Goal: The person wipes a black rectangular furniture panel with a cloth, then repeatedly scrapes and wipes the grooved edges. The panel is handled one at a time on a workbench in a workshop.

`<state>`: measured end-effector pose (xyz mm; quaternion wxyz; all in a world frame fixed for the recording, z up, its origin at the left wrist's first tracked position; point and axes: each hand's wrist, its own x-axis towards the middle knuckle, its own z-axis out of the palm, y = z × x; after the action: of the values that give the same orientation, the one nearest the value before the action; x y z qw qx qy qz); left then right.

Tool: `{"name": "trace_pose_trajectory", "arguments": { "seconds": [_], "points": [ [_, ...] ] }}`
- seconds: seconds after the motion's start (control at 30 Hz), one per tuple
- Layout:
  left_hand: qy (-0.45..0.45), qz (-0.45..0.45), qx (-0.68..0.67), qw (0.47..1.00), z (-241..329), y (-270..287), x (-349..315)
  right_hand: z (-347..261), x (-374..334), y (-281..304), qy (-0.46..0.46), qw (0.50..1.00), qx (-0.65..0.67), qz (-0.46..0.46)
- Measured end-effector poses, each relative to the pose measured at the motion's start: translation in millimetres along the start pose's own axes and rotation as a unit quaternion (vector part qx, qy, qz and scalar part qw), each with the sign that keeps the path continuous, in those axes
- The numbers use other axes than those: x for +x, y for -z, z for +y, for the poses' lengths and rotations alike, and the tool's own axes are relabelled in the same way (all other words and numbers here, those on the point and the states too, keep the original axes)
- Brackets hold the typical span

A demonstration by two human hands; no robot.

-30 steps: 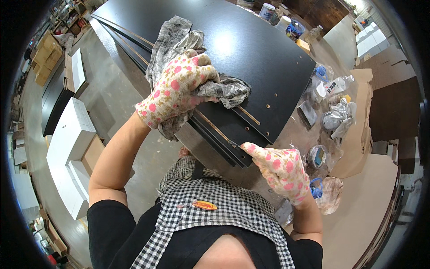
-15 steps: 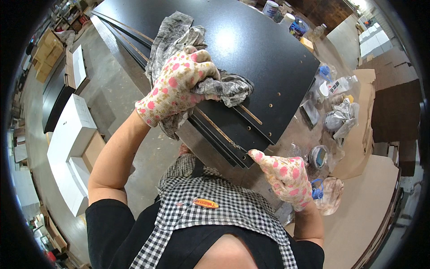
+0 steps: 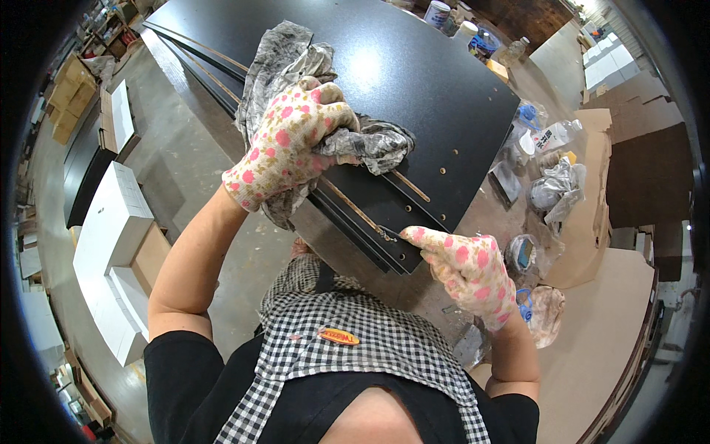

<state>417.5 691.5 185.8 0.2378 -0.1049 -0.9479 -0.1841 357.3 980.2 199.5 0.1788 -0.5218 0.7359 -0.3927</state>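
Note:
My left hand [image 3: 296, 140], in a white glove with pink flowers, is closed round a crumpled grey-and-white rag [image 3: 285, 52]. The rag lies over the near edge of the top black board [image 3: 444, 96]. My right hand [image 3: 470, 277], gloved alike, is closed with its index finger stretched toward the boards. A thin dark tool [image 3: 391, 234] shows at that fingertip; most of it is hidden in the hand, so its kind is unclear. It meets the end of a light-brown groove [image 3: 351, 205] in a lower black board [image 3: 396, 251]. Small crumbs lie at that groove's end.
Plastic bottles [image 3: 558, 135], crumpled wrapping [image 3: 551, 189] and a roll of tape [image 3: 523, 253] lie right of the stack. Jars [image 3: 436, 13] stand behind it. Brown cardboard [image 3: 592, 200] leans farther right. White boxes [image 3: 111, 244] are on the floor to the left.
My right hand has moved slightly up and left along the board, and more of the thin tool shows. My left hand keeps its grip on the rag, almost unmoved.

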Motion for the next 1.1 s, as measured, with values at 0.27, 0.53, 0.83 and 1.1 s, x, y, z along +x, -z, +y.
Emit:
{"name": "trace_pose_trajectory", "arguments": {
  "seconds": [0.27, 0.53, 0.83, 1.1],
  "points": [
    [-0.008, 0.004, -0.002, 1.000, -0.7, 0.6, -0.1, 12.6, -12.4, 8.1, 0.014, 0.998, 0.065, -0.022],
    [-0.005, 0.007, 0.004, 1.000, -0.2, 0.4, -1.0, 4.1, -8.7, -4.4, -0.004, 0.998, 0.054, 0.031],
    [0.002, 0.022, 0.009, 1.000, 2.4, -1.5, 0.0, -35.0, -12.3, -15.7, 0.108, 0.946, -0.298, -0.068],
    [-0.016, 0.007, -0.002, 1.000, -3.7, -2.1, -1.5, -37.9, -14.7, -18.6, 0.132, 0.924, -0.355, -0.057]
  ]
}}
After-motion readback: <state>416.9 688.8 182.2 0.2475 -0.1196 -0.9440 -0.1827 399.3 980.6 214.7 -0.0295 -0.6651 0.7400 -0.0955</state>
